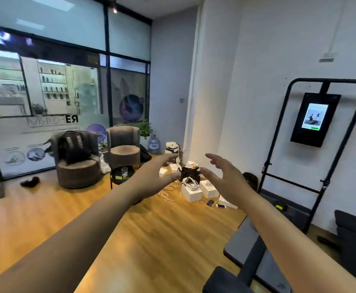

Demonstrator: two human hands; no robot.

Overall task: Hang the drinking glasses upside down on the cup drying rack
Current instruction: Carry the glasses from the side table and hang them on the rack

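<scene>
A clear drinking glass (124, 172) stands upright on a small round black side table (118, 178) far across the room, with a small amber glass (135, 167) beside it. Both my arms stretch out in front of me at chest height. My left hand (151, 176) is held in the air with fingers straight and slightly spread, holding nothing. My right hand (223, 176) faces it, fingers loosely extended, also empty. No cup drying rack shows in this view.
Two grey armchairs (123, 149) stand by the glass wall, one with a black backpack (73, 148). White boxes (192, 192), cables and a phone (221, 206) litter the wood floor. A black frame with a screen (314, 119) leans right; a grey bench (249, 246) sits below.
</scene>
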